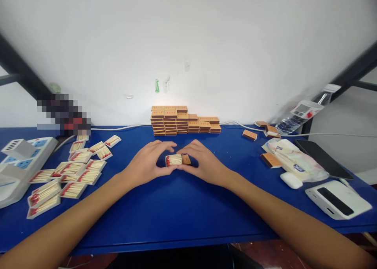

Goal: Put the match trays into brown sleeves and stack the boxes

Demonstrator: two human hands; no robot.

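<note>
Both my hands meet at the middle of the blue table [176, 210]. My left hand [147, 163] pinches a white match tray [174, 160] full of red-tipped matches. My right hand [203, 163] grips the brown matchbox sleeve [186, 159], with the tray partly inside it. Behind them, against the white wall, stands a stepped stack of closed brown matchboxes [182, 120]. To the left lie several open trays of matches [73, 172], spread in loose rows.
White power strips [20, 159] sit at the far left. On the right lie a few loose matchboxes [249, 134], a tissue pack [294, 161], a white case [291, 180], a dark tablet [322, 158], a white device [337, 198] and a plastic bag [297, 116].
</note>
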